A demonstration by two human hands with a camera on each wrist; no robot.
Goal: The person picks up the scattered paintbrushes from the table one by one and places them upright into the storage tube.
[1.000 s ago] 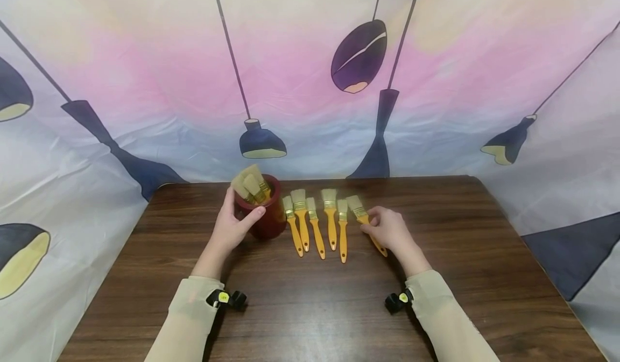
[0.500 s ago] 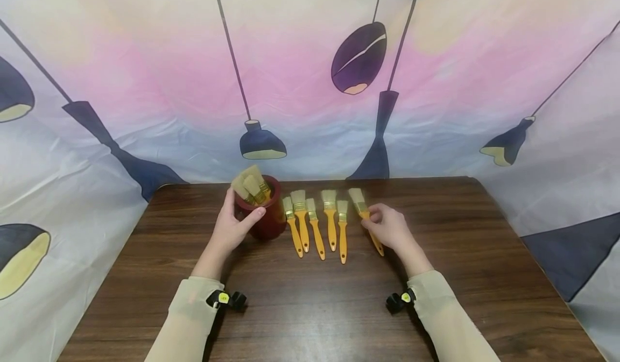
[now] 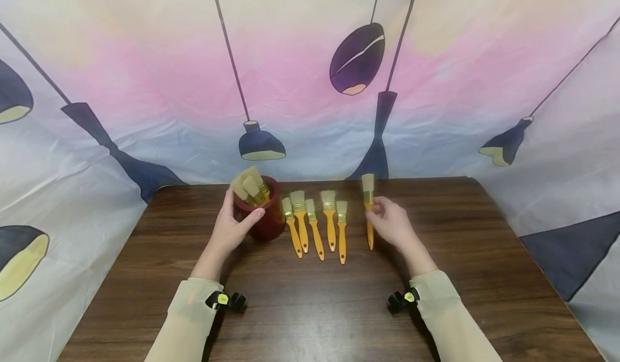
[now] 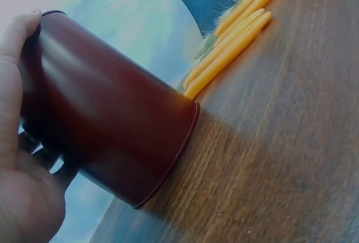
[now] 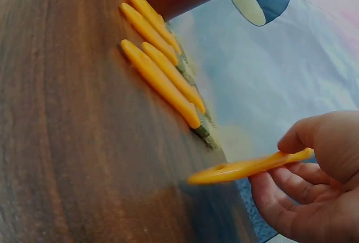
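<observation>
My left hand (image 3: 231,225) grips a dark red cylindrical pot (image 3: 268,225), thumb over the near rim and fingers round its far left side. Several paintbrushes (image 3: 253,190) stand in the pot, bristles up. Between thumb and fingers, my right hand (image 3: 391,223) pinches a paintbrush (image 3: 371,222) by its orange handle, bristles pointing up and away; in the right wrist view this handle (image 5: 241,170) appears raised off the table. Several more paintbrushes (image 3: 329,222) with orange handles lie in a row between the pot and my right hand, bristles toward the back edge.
The dark wooden table (image 3: 310,308) carries everything. Right behind its back edge hangs a cloth backdrop (image 3: 310,82) printed with lamps. In the left wrist view the pot's base (image 4: 168,178) meets the tabletop.
My right hand has turned its paintbrush from slanting left to nearly straight and lifted it from the table. The left hand and the pot have stayed in place.
</observation>
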